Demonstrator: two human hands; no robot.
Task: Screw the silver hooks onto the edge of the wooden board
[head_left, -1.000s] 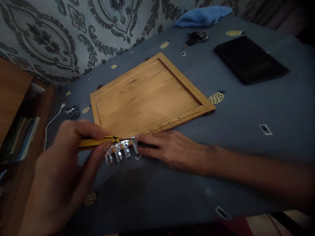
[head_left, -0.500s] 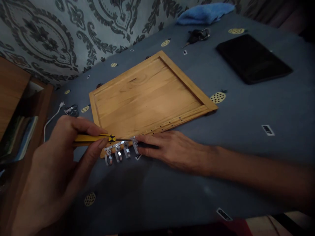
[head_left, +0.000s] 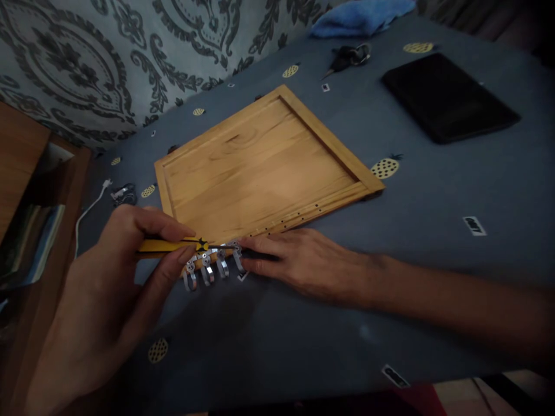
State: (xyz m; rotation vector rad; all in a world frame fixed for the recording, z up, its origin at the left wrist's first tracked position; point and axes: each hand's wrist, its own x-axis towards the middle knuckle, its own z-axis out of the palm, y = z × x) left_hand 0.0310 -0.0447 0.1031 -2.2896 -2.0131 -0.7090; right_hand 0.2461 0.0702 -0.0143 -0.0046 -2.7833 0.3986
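Note:
My left hand point(head_left: 117, 277) pinches a yellow-and-black screwdriver point(head_left: 165, 245), its thin shaft pointing right. The tip meets the rightmost metal hook point(head_left: 237, 254) at its screw. Fingers of my right hand point(head_left: 303, 260) press that same hook from the right, closed about its edge. Several silver hooks sit in a row along the near edge of a framed wooden board point(head_left: 251, 167), and one of them point(head_left: 207, 268) shows its screw head clearly. To the right of my fingers, small dark holes run along the board's edge.
A black tablet-like slab point(head_left: 448, 98) lies at the right. Keys point(head_left: 347, 58) and a blue cloth point(head_left: 364, 17) are at the back of the table. A white cable point(head_left: 91, 208) and a coiled dark cord point(head_left: 124, 195) lie left, by a wooden shelf point(head_left: 65, 190) holding books.
The screwdriver has shifted slightly right, its tip now on the rightmost hook's screw. My right hand stays on that hook. The view has tilted a little.

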